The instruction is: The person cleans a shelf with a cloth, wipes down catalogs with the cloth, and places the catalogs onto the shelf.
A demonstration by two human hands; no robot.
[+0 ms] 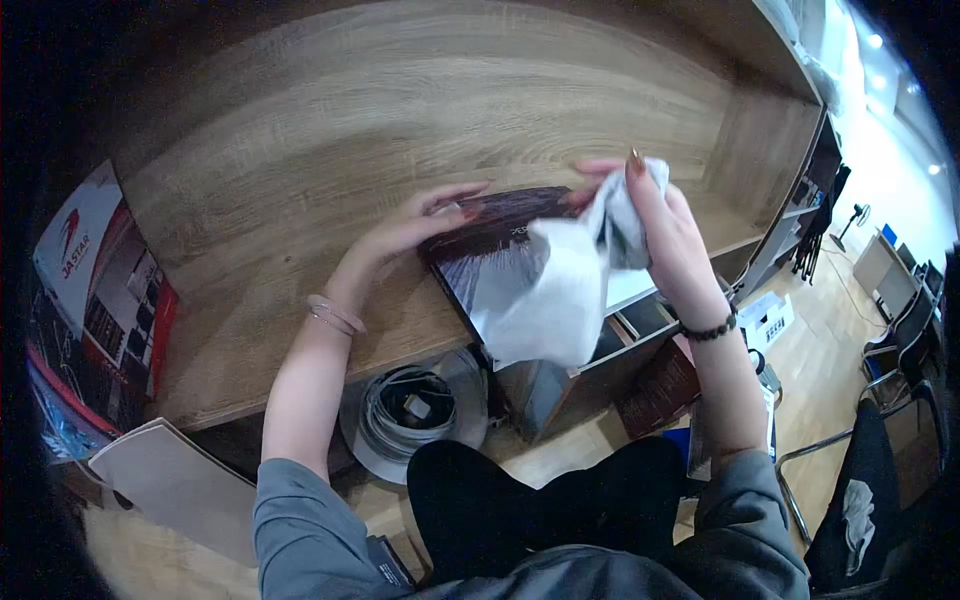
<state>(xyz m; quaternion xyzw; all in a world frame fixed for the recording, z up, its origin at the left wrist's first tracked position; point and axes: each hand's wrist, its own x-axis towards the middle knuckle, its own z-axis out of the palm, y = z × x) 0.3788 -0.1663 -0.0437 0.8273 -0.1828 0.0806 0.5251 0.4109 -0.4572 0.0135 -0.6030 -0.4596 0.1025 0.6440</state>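
Observation:
A printed box, dark at its far end and pale with streaks nearer me, lies at a slant by the shelf's front edge. My left hand is at its far left corner, thumb on the dark face and fingers along the edge. In my right hand a crumpled whitish cloth is gripped, thumb up. The cloth hangs over the box and covers much of its right side. Right fingertips reach behind the cloth near the box's far edge.
Printed boxes stand at the shelf's left. Below the wooden shelf are a cable coil, an open drawer unit and a pale panel. A chair with another cloth is on the right.

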